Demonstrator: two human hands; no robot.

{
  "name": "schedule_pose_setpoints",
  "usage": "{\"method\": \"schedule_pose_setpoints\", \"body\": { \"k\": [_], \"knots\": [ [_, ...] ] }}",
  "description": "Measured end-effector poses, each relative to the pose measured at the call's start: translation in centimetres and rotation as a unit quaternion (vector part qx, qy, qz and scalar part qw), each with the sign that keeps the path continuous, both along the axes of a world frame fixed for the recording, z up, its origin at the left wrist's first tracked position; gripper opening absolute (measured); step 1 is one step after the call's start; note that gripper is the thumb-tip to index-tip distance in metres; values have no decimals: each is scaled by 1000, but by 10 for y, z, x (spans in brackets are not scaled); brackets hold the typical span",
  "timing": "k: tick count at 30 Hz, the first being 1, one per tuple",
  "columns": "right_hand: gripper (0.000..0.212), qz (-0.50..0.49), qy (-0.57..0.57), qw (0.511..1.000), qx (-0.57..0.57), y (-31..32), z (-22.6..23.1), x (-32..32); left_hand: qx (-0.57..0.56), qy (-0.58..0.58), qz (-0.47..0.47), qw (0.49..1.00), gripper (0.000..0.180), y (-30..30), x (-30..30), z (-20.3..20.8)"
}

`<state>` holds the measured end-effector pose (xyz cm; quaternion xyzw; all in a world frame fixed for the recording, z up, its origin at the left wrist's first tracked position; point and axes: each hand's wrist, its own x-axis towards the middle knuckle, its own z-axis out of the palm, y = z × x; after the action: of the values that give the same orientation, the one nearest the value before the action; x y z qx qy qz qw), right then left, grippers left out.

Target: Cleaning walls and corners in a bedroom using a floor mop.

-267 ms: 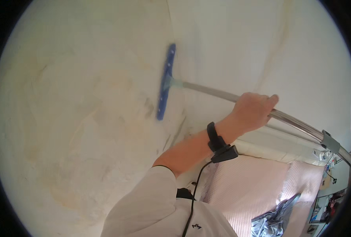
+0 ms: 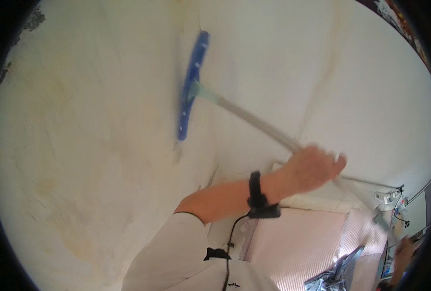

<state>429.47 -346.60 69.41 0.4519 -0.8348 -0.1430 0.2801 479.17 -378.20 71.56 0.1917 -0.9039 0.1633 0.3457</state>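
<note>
A long-handled squeegee (image 2: 256, 122) has a blue bar head, a pale green socket and a metal pole. Its blue head (image 2: 192, 80) is against or close to the pale, stained wall (image 2: 89, 160); contact cannot be made out. My left hand (image 2: 314, 167) is closed around the middle of the pole, with a black strap and small device on that wrist. Toward the lower right the pole blurs and runs into my right hand (image 2: 403, 254), which appears closed around its lower end. Motion smears those fingers.
Below the pole lies a bed with a pink quilted cover (image 2: 297, 242) and crumpled grey cloth (image 2: 339, 271). Cluttered shelving stands at the far right. A black cable (image 2: 231, 237) hangs from my left wrist device. Dark, peeling patches (image 2: 31, 19) mark the upper left.
The squeegee head has shifted up and left in view, and the pole slants more steeply. My left hand sits lower in view. My right hand has come into sight at lower right.
</note>
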Motion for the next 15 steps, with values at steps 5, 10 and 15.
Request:
{"method": "schedule_pose_setpoints", "body": {
  "k": [5, 10, 15],
  "knots": [
    [37, 83, -484, 868, 73, 84, -161, 108, -38, -136, -86, 986, 32, 24, 4, -91],
    [46, 129, -500, 853, -71, 89, -279, 218, -158, -122, -107, 974, 25, 34, 18, -49],
    [31, 218, -633, 711, -213, -8, -196, 311, -239, -110, -66, 962, 15, -32, 38, 75]
  ]
}}
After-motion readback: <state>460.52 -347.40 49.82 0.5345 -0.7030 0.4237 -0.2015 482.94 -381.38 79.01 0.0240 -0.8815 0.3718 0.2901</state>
